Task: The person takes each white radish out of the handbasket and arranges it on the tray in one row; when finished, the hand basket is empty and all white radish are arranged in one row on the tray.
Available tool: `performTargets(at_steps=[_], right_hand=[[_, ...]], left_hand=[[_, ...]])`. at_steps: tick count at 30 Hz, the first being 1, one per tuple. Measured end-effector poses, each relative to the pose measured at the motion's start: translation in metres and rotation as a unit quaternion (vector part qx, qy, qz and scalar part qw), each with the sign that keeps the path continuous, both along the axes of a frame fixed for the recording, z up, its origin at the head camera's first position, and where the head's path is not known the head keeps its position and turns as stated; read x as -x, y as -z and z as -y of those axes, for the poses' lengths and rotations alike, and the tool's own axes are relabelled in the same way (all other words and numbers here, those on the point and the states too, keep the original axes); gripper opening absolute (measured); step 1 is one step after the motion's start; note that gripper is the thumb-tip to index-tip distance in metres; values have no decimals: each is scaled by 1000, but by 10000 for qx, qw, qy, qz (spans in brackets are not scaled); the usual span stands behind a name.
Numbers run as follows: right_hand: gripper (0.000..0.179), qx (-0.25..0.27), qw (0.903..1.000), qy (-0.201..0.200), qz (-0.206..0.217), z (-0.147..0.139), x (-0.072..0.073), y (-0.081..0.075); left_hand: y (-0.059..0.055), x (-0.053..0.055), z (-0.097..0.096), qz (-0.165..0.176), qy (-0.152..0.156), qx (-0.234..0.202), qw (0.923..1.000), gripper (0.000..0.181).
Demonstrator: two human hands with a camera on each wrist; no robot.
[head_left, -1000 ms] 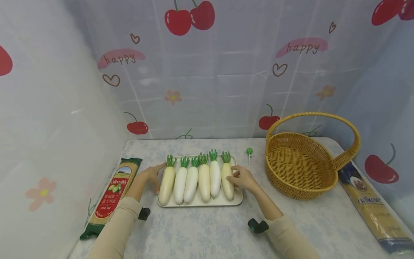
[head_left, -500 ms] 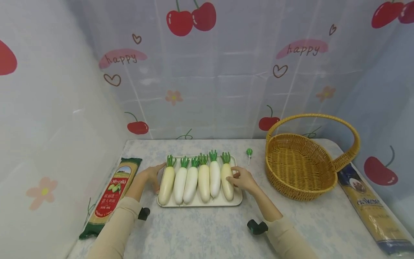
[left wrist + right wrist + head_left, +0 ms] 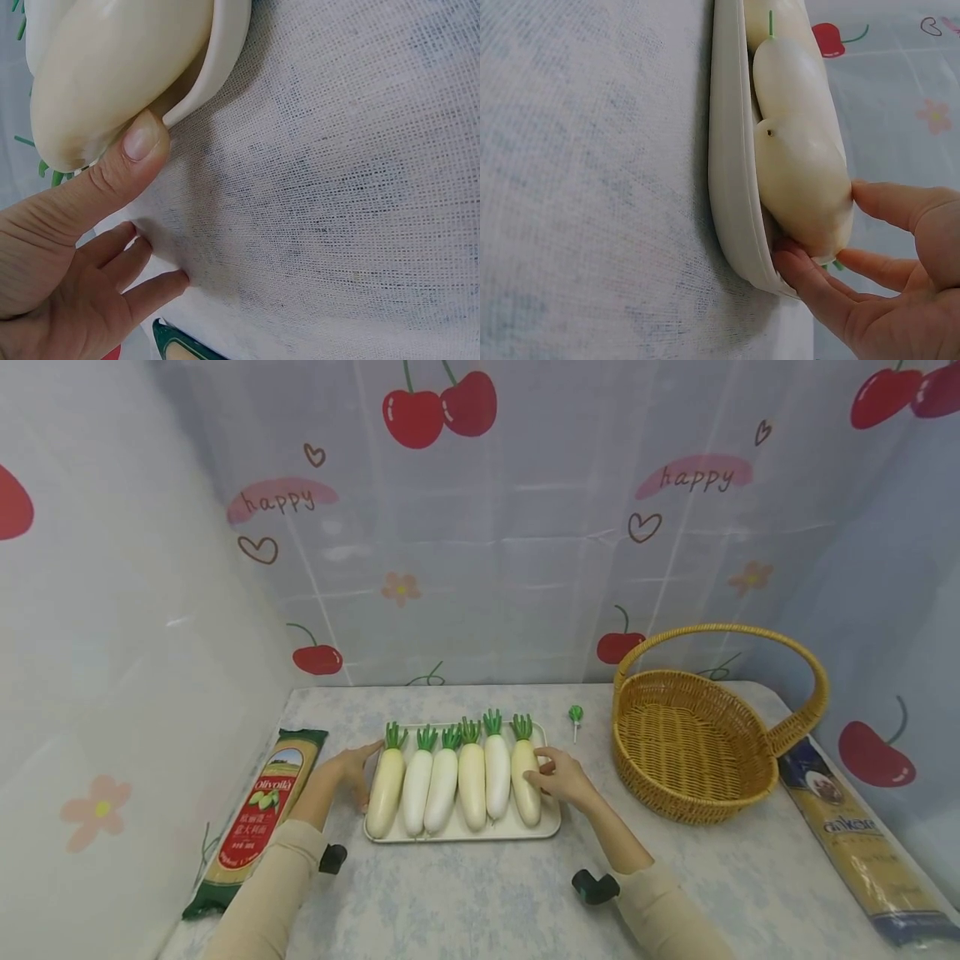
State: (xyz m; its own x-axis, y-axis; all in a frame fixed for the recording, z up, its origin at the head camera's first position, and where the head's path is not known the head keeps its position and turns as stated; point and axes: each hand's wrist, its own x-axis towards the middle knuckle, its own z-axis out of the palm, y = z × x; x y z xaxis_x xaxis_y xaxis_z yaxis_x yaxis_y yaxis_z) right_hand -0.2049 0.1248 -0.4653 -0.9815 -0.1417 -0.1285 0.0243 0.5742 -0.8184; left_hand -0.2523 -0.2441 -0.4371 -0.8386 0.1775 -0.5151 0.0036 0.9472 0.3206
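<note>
Several white radishes with green tops lie side by side in a shallow cream tray (image 3: 491, 837); some are white, others yellowish. My left hand (image 3: 351, 770) is at the tray's left side, beside the yellowish leftmost radish (image 3: 387, 793). In the left wrist view its thumb (image 3: 142, 146) touches the tray's rim, and the other fingers are spread loosely over the cloth. My right hand (image 3: 564, 775) pinches the rightmost radish (image 3: 527, 783), the thumb on top and the fingers at its right side. In the right wrist view that radish (image 3: 802, 187) still rests in the tray.
A yellow wicker basket (image 3: 693, 802) with a tall handle stands to the right. A green lollipop (image 3: 576, 715) lies behind the tray. One pasta packet (image 3: 255, 814) lies at the left, another packet (image 3: 862, 843) at the right edge. A printed curtain (image 3: 480, 568) hangs behind the table.
</note>
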Motion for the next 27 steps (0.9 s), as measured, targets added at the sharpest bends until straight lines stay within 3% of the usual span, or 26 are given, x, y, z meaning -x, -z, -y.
performTargets(at_steps=[6, 18, 22, 27], right_hand=[[54, -74, 10000, -30, -47, 1, 1, 3], [55, -28, 9999, -139, -57, 2, 1, 2], [55, 48, 9996, -259, -109, -3, 0, 1], [54, -139, 9987, -345, -345, -14, 0, -3]], left_hand=[[6, 2, 4, -61, -73, -54, 9999, 119], [6, 1, 7, -86, -53, -37, 9999, 120], [1, -2, 9, -122, -28, -227, 9997, 118], [-7, -9, 17, -143, 231, -496, 9984, 107]])
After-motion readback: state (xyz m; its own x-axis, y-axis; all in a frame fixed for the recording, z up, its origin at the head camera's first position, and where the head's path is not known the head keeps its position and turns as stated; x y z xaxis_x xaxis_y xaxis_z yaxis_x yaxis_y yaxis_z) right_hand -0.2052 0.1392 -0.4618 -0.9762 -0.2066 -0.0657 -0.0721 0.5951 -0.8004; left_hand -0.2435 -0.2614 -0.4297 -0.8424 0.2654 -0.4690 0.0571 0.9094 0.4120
